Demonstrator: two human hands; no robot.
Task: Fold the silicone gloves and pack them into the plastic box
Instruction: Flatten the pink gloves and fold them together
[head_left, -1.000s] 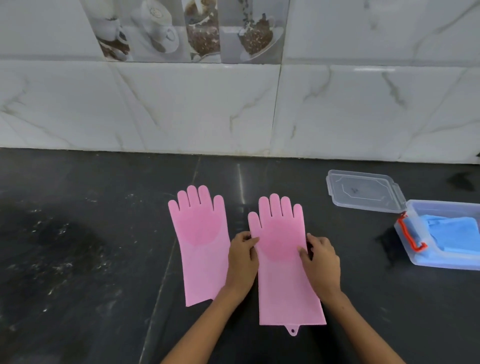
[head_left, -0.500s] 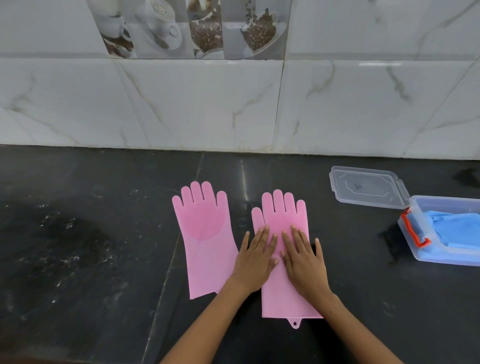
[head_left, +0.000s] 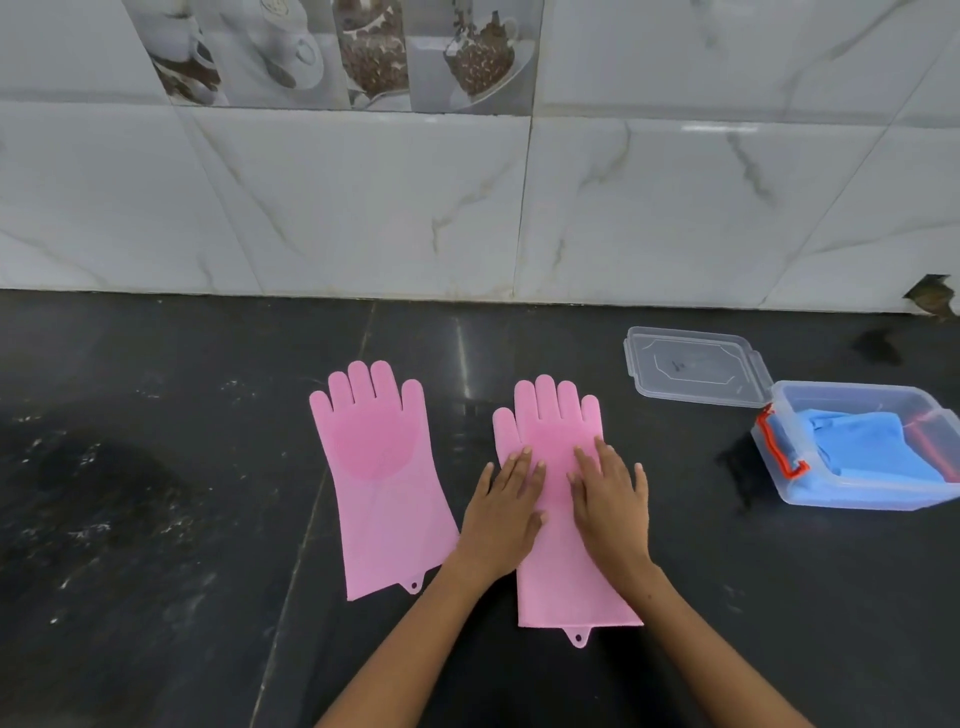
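Dark table (head_left: 156, 519). Plastic box (head_left: 857, 493) at 3 o'clock, blue item inside. Right pink glove (head_left: 558, 415) centre, flat. Likely soft, floppy, grippy; fold from cuff. Left hand (head_left: 506, 512), right hand (head_left: 613, 499): fingers straight, pressing glove.

Left hand (head_left: 503, 512) bare; right hand (head_left: 613, 506) bare; forearms unsleeved; short nails; rings, watch unseen
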